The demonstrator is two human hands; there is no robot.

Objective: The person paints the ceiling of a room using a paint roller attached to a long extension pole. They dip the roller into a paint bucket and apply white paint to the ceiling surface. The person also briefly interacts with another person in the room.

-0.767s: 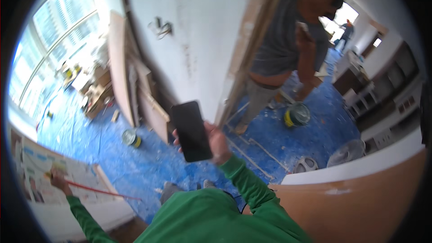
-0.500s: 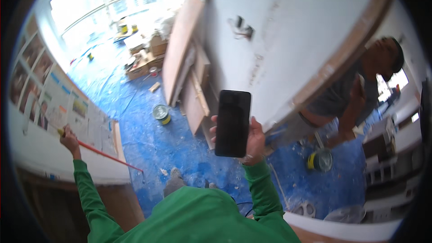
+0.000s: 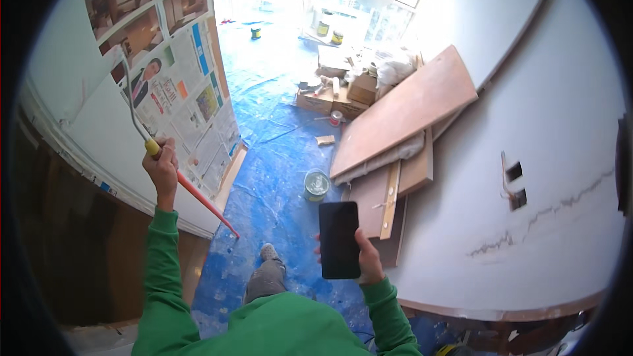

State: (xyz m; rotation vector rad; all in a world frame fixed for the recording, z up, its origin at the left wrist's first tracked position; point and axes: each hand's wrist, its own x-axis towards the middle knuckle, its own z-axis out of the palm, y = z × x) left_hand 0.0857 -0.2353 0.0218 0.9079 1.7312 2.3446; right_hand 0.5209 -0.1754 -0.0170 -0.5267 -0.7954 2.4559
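My left hand (image 3: pixel 161 173) is closed round the yellow grip of a paint roller on a red pole (image 3: pixel 210 206). Its bent metal rod rises along the left wall, with a whitish roller head (image 3: pixel 120 58) near the papers there. The pole slants down to the right, its lower end over the floor sheet. In my right hand (image 3: pixel 370 265) is a black smartphone (image 3: pixel 339 240) held upright, dark screen toward me. The thumb lies on its right edge, and fingertips show at its left edge.
Newspaper sheets (image 3: pixel 191 102) cover part of the left wall. Blue plastic sheeting (image 3: pixel 264 204) lies on the floor. Ahead stand a paint bucket (image 3: pixel 316 186), leaning wooden boards (image 3: pixel 409 115) and cardboard boxes (image 3: pixel 315 100). The right wall (image 3: pixel 527 125) has a crack and two openings with wires.
My view has turned left, so the boards and bucket sit farther right, and the person on the right is no longer clearly seen. One foot has come forward. Both hands keep their holds.
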